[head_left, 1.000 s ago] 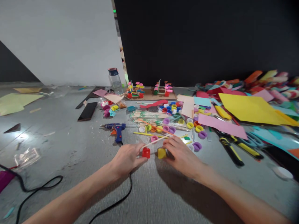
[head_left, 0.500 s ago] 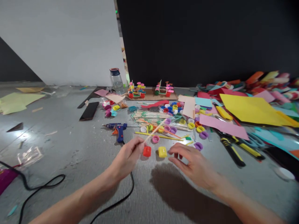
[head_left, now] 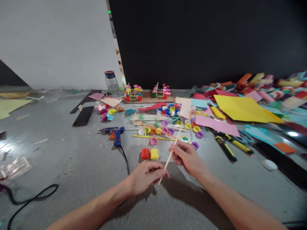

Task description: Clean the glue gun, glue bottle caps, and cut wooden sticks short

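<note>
Both my hands hold one thin wooden stick (head_left: pixel 170 155) above the grey floor. My left hand (head_left: pixel 146 176) pinches its near end, my right hand (head_left: pixel 185 157) pinches it near the middle. The stick tilts away to the upper right. Just beyond my hands a red bottle cap (head_left: pixel 145 153) and a yellow bottle cap (head_left: pixel 154 154) sit side by side on the floor, touched by neither hand.
A blue glue gun (head_left: pixel 115 134) lies to the left, its black cord (head_left: pixel 125 157) running toward me. Several coloured caps, sticks and straws (head_left: pixel 155 118) lie beyond. Coloured paper (head_left: pixel 240 109), yellow-black cutters (head_left: pixel 225 147) and scissors crowd the right. A phone (head_left: pixel 83 116) and jar (head_left: pixel 110 83) stand far left.
My left hand drew the stick back toward me, and my right hand came up and pinched it. The red and yellow caps stay on the floor. The view shifted slightly.
</note>
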A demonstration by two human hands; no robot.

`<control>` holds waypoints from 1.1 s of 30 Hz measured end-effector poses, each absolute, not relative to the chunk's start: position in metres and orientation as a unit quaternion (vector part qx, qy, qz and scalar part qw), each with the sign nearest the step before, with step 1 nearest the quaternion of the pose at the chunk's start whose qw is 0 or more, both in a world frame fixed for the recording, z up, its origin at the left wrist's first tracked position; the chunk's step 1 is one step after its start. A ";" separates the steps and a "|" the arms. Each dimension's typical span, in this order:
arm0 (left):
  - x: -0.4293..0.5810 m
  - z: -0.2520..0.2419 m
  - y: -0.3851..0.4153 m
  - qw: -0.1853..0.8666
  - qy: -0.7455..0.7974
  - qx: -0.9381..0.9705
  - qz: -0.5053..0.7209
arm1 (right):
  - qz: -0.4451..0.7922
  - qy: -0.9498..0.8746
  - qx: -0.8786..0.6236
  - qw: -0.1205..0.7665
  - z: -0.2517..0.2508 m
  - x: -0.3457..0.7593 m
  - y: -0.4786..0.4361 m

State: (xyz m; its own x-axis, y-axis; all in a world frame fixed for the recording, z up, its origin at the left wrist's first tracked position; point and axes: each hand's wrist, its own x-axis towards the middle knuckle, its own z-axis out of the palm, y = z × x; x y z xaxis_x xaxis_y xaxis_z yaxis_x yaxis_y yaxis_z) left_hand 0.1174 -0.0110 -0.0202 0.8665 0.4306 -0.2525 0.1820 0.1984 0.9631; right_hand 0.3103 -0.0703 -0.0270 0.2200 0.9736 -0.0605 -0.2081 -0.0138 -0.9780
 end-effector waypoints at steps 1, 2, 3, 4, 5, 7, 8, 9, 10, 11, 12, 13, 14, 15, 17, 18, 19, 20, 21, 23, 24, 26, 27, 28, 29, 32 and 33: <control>0.119 -0.021 -0.010 0.744 0.241 0.619 0.078 | 0.506 -0.379 -0.505 0.587 -0.028 0.311 -0.070; 0.121 -0.021 -0.010 0.753 0.239 0.608 0.075 | 0.514 -0.382 -0.502 0.581 -0.028 0.312 -0.070; 0.124 -0.021 -0.009 0.763 0.238 0.597 0.074 | 0.520 -0.386 -0.500 0.575 -0.028 0.313 -0.070; 0.127 -0.021 -0.009 0.772 0.238 0.585 0.075 | 0.523 -0.388 -0.500 0.572 -0.028 0.313 -0.070; 0.130 -0.021 -0.008 0.781 0.238 0.573 0.077 | 0.521 -0.388 -0.501 0.571 -0.028 0.314 -0.070; 0.136 -0.020 -0.006 0.796 0.238 0.551 0.078 | 0.509 -0.387 -0.508 0.578 -0.029 0.316 -0.069; 0.139 -0.020 -0.005 0.803 0.238 0.542 0.076 | 0.499 -0.386 -0.512 0.583 -0.029 0.317 -0.068; 0.140 -0.020 -0.003 0.809 0.238 0.533 0.071 | 0.490 -0.386 -0.516 0.587 -0.030 0.317 -0.066; 0.142 -0.021 -0.002 0.814 0.237 0.526 0.066 | 0.481 -0.386 -0.520 0.591 -0.030 0.318 -0.065; 0.143 -0.021 -0.001 0.819 0.236 0.519 0.061 | 0.474 -0.386 -0.524 0.593 -0.031 0.319 -0.063; 0.143 -0.021 0.000 0.824 0.234 0.513 0.055 | 0.467 -0.386 -0.527 0.595 -0.032 0.319 -0.062; 0.143 -0.022 0.001 0.828 0.233 0.508 0.048 | 0.461 -0.385 -0.530 0.598 -0.032 0.319 -0.061; 0.143 -0.022 0.002 0.831 0.232 0.504 0.041 | 0.456 -0.384 -0.533 0.601 -0.032 0.319 -0.060; 0.142 -0.022 0.004 0.834 0.232 0.500 0.034 | 0.451 -0.382 -0.534 0.604 -0.033 0.319 -0.059; 0.142 -0.022 0.005 0.838 0.232 0.494 0.022 | 0.444 -0.379 -0.536 0.610 -0.034 0.319 -0.059; 0.142 -0.022 0.005 0.839 0.231 0.492 0.017 | 0.441 -0.379 -0.536 0.612 -0.034 0.320 -0.059; 0.142 -0.022 0.005 0.840 0.229 0.491 0.015 | 0.440 -0.379 -0.536 0.613 -0.034 0.320 -0.060; 0.142 -0.022 0.005 0.841 0.227 0.491 0.014 | 0.440 -0.380 -0.535 0.613 -0.035 0.320 -0.060; 0.143 -0.022 0.004 0.841 0.226 0.491 0.016 | 0.442 -0.382 -0.533 0.612 -0.035 0.320 -0.060; 0.144 -0.021 0.002 0.839 0.227 0.493 0.026 | 0.453 -0.389 -0.529 0.603 -0.036 0.320 -0.062; 0.144 -0.021 0.001 0.838 0.228 0.495 0.034 | 0.459 -0.395 -0.526 0.598 -0.036 0.319 -0.062; 0.145 -0.020 -0.001 0.834 0.231 0.500 0.048 | 0.463 -0.406 -0.522 0.590 -0.035 0.316 -0.064; 0.144 -0.020 -0.001 0.831 0.232 0.502 0.053 | 0.461 -0.410 -0.522 0.589 -0.034 0.315 -0.065; 0.144 -0.020 -0.002 0.830 0.233 0.504 0.056 | 0.456 -0.414 -0.523 0.589 -0.033 0.313 -0.065; 0.144 -0.021 -0.002 0.828 0.234 0.506 0.058 | 0.450 -0.417 -0.525 0.590 -0.033 0.312 -0.065; 0.142 -0.022 -0.003 0.826 0.240 0.507 0.060 | 0.431 -0.423 -0.533 0.593 -0.032 0.312 -0.065; 0.142 -0.022 -0.003 0.826 0.242 0.506 0.061 | 0.421 -0.422 -0.537 0.597 -0.032 0.314 -0.064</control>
State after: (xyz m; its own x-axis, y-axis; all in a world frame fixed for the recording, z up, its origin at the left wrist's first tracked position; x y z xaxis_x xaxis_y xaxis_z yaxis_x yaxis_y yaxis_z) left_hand 0.1420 -0.0034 -0.0219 0.8758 0.3447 -0.3378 0.1442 0.4811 0.8648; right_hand 0.3141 -0.0640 -0.0322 0.2894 0.9558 0.0518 -0.0507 0.0693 -0.9963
